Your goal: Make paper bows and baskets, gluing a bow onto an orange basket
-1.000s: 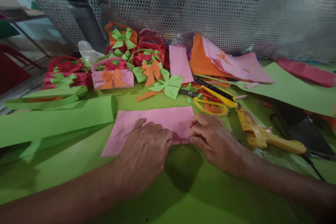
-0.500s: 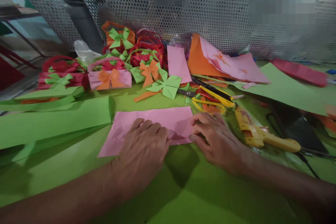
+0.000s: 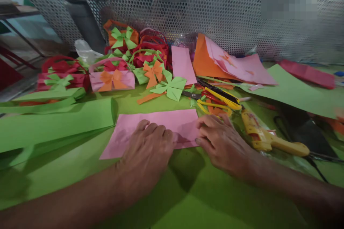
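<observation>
A pink paper sheet [image 3: 161,118] lies on the green table in front of me, its near edge folded up in a narrow strip towards the right. My left hand [image 3: 149,152] presses on the sheet's middle near that edge, fingers curled and closed, fingertips hidden under the knuckles. At the sheet's right end, my right hand [image 3: 220,141] grips the edge between thumb and bent fingers. Just beyond the sheet are a green paper bow shape [image 3: 172,86] and an orange paper strip [image 3: 150,98].
Small paper bags with bows [image 3: 113,79] stand at the back left. Folded green paper [image 3: 59,121] lies left. Scissors [image 3: 215,107], a yellow cutter [image 3: 224,98] and a yellow glue gun [image 3: 268,137] with a cord lie right. A perforated metal panel [image 3: 215,14] rises behind.
Both hands stay on the pink sheet in nearly the same pose. My left hand has shifted very slightly to the right along the near edge; the view has moved a little.
</observation>
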The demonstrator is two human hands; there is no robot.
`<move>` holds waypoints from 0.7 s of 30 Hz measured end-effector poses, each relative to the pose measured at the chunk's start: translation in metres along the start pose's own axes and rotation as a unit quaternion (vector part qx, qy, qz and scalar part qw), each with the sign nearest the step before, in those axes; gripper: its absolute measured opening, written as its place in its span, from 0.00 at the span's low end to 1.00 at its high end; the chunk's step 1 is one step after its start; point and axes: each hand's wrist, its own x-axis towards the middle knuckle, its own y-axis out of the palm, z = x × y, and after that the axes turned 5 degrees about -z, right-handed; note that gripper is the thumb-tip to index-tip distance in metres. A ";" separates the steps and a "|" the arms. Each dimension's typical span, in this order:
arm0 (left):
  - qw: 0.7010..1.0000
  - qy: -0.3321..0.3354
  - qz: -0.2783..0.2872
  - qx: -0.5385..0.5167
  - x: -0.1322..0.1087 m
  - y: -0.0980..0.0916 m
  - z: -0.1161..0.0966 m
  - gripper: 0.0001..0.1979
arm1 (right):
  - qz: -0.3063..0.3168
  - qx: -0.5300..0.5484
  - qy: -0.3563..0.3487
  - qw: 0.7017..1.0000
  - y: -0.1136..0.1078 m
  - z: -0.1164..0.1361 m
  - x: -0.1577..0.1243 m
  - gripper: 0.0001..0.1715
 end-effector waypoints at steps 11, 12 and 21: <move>1.000 -0.003 0.012 0.005 0.004 -0.004 0.000 0.05 | -0.020 -0.018 -0.005 1.000 0.003 0.001 0.000 0.10; 1.000 -0.002 0.016 0.007 0.004 -0.005 -0.001 0.04 | -0.021 -0.017 -0.006 1.000 0.002 0.001 0.001 0.10; 0.999 0.029 0.025 0.035 -0.002 -0.009 -0.002 0.17 | 0.038 0.038 0.032 0.998 -0.009 0.000 0.006 0.11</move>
